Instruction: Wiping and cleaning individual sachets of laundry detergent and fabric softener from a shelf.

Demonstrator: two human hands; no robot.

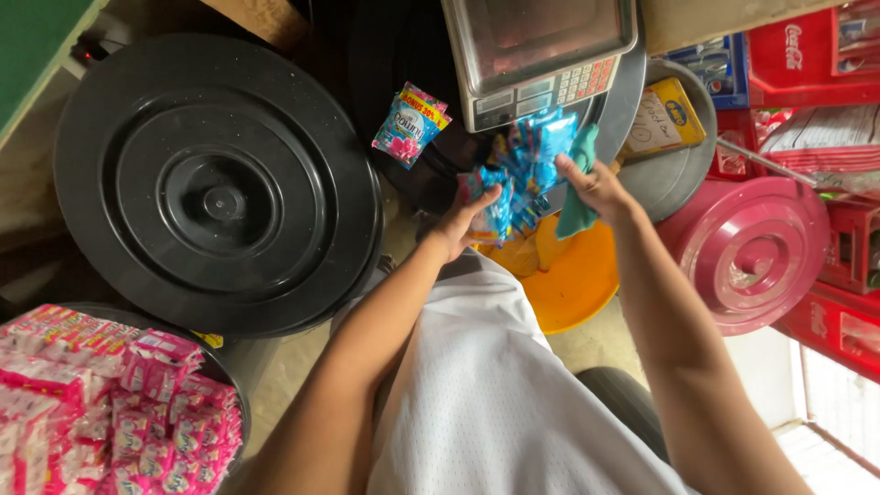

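White shirt fills the foreground; beyond it both hands meet over the orange basin (573, 284). Left hand (463, 225) props the strip of blue sachets (522, 170) from below; right hand (596, 183) pinches its top — seemingly with a teal cloth (579, 197) — strip running upward toward the scale (536, 55).

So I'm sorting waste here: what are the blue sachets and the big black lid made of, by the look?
The blue sachets look like thin glossy plastic film: crinkled, with shiny highlights. The big black lid looks like moulded hard plastic, semi-matt, with concentric ridges and soft sheen.
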